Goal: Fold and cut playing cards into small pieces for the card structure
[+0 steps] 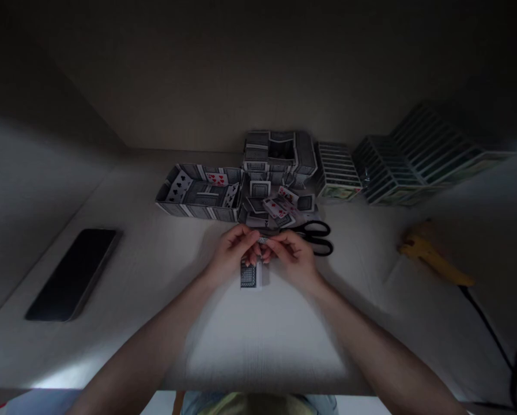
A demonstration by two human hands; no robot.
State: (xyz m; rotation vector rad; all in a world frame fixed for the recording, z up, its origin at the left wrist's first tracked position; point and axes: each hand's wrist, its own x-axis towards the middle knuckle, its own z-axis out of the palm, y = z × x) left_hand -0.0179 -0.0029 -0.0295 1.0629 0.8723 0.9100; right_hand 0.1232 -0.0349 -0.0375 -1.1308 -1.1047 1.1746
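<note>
My left hand [236,248] and my right hand [291,252] meet at the middle of the table. Between their pinched fingertips is a small playing card piece [264,239], mostly covered by the fingers. Just below lies a face-down playing card [249,276] with a patterned back, partly under my left fingers. Scissors [319,236] with black handles rest beyond my right hand, their blades largely hidden. Behind the hands, several loose playing cards [275,207] are scattered, some face up and some face down.
An open box made of cards [193,214] stands at the back left, beside a taller card structure [258,153] with an opening. Striped card-built pieces [338,167] stand further right. A yellow glue gun [435,259] with a black cord lies right; a phone [72,274] lies left.
</note>
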